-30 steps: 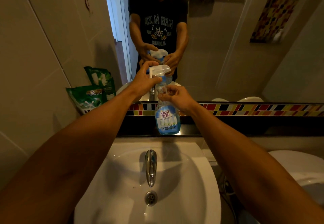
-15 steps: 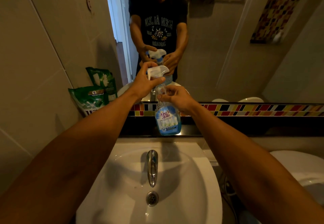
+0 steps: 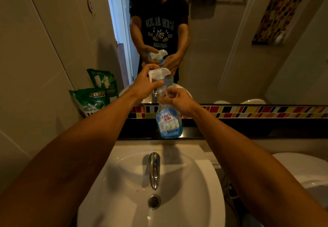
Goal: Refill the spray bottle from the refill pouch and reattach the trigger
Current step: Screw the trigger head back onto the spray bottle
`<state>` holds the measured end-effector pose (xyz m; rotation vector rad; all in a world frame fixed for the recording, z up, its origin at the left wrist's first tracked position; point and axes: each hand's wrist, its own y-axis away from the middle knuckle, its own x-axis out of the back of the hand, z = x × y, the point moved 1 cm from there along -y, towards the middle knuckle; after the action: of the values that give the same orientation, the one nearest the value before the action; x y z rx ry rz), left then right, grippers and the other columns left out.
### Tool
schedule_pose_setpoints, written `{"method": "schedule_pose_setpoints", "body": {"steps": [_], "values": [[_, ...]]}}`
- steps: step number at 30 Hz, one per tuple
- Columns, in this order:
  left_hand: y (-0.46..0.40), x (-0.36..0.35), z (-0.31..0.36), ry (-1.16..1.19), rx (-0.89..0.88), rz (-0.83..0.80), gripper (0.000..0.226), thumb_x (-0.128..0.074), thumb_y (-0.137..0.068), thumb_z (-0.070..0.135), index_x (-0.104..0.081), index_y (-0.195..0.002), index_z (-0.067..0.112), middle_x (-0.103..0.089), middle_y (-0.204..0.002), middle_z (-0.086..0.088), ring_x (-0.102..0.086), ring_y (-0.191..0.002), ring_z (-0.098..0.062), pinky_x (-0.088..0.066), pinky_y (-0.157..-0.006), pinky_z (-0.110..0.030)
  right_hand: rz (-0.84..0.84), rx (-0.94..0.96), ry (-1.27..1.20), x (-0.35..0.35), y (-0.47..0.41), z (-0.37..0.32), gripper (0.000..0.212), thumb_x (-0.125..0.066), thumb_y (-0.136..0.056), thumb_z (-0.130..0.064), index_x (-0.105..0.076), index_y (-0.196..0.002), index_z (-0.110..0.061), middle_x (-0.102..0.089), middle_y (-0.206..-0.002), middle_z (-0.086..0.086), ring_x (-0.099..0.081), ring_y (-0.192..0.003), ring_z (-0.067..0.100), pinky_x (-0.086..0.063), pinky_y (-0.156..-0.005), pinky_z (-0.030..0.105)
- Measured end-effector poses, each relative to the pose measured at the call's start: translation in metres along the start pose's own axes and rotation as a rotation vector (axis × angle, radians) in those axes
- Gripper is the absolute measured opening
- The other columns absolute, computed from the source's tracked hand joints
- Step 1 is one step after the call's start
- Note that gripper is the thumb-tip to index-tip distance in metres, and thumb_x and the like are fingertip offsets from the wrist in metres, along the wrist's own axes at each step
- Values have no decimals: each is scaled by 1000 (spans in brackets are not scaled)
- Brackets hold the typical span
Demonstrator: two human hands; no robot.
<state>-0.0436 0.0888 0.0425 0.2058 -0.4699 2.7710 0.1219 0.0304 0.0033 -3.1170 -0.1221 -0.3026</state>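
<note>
A clear spray bottle [image 3: 169, 123] with a blue "King's Stella" label and blue liquid stands upright on the dark ledge [image 3: 230, 132] behind the sink. Its white trigger head [image 3: 158, 75] sits on the neck. My left hand [image 3: 144, 84] grips the trigger head from the left. My right hand [image 3: 176, 99] holds the bottle's neck and shoulder just under the trigger. A green refill pouch [image 3: 89, 100] leans against the wall at the ledge's left end, apart from both hands.
A white sink [image 3: 195, 191] with a chrome tap [image 3: 154, 170] lies below the ledge. A mirror above the coloured tile strip [image 3: 266, 111] reflects me and the bottle. A white toilet [image 3: 305, 171] is at the right. Tiled wall closes the left side.
My left hand has shifted slightly around the trigger head, which has turned a little on the neck. The bottle stays on the ledge and my right hand keeps its hold.
</note>
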Motion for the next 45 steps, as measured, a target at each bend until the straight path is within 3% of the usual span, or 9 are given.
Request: {"method": "schedule_pose_setpoints", "body": {"steps": [5, 10, 15, 18, 22, 26, 36, 40, 45], "values": [[1, 0, -4, -33, -2, -2, 56, -76, -83, 8, -48, -131, 15, -54, -126, -10, -61, -106, -23, -55, -70, -19, 6, 0, 8, -2, 0, 4, 30, -77, -92, -11, -70, -119, 0, -75, -113, 24, -76, -99, 31, -63, -88, 39], [4, -1, -1, -12, -13, 43, 58, -78, -81, 6, -48, -130, 9, -54, -108, 5, -60, -94, -11, -53, -64, -11, -7, 12, 20, -1, 2, -1, 31, -75, -93, -9, -69, -121, 1, -74, -115, 25, -75, -93, 23, -62, -75, 24], [1, 2, 0, -9, -42, 38, 57, -82, -77, 8, -52, -126, 13, -55, -117, -2, -62, -104, -25, -56, -70, -18, -30, 0, -41, 3, 1, -2, 33, -74, -93, -9, -68, -124, -1, -72, -119, 25, -72, -110, 38, -61, -95, 44], [0, 3, 2, 7, -28, 4, 57, -82, -77, 10, -53, -126, 16, -55, -121, -5, -64, -104, -28, -58, -72, -23, -47, -14, -87, 5, 1, -1, 33, -74, -93, -8, -68, -125, -1, -74, -115, 21, -74, -107, 34, -61, -93, 42], [-1, 4, 5, 43, -5, -36, 56, -80, -79, 6, -52, -126, 15, -55, -114, 2, -65, -96, -20, -56, -69, -19, -87, -27, -173, 7, 1, 1, 33, -74, -91, -4, -68, -123, 0, -77, -102, 12, -75, -93, 25, -63, -82, 35], [-1, 2, 2, 71, 12, -61, 58, -83, -76, 9, -54, -125, 17, -56, -122, -7, -65, -103, -28, -58, -74, -27, -109, -59, -225, 11, 1, 5, 30, -75, -91, -4, -70, -120, -2, -76, -100, 13, -75, -92, 28, -63, -88, 43], [2, -1, 0, 60, 59, -85, 56, -82, -77, 9, -54, -126, 18, -55, -129, -16, -64, -109, -36, -58, -72, -26, -89, -104, -214, 10, 2, 14, 31, -76, -90, -6, -71, -120, -2, -76, -102, 16, -73, -97, 33, -57, -98, 54], [7, -2, 1, 56, 69, -42, 75, -80, -79, 7, -39, -141, 22, -52, -133, -14, -66, -107, -29, -60, -70, -25, -50, -64, -111, 9, 5, 12, 15, -75, -92, -8, -75, -106, -15, -79, -98, 5, -76, -95, 24, -62, -93, 45], [27, -5, -15, 83, 184, -36, 105, -81, -79, 15, -11, -155, 31, -57, -136, -5, -62, -118, -20, -54, -89, -36, 11, -22, 0, 10, 10, 17, 17, -75, -92, -9, -72, -109, -13, -75, -100, 0, -74, -95, 18, -62, -85, 35]]}}
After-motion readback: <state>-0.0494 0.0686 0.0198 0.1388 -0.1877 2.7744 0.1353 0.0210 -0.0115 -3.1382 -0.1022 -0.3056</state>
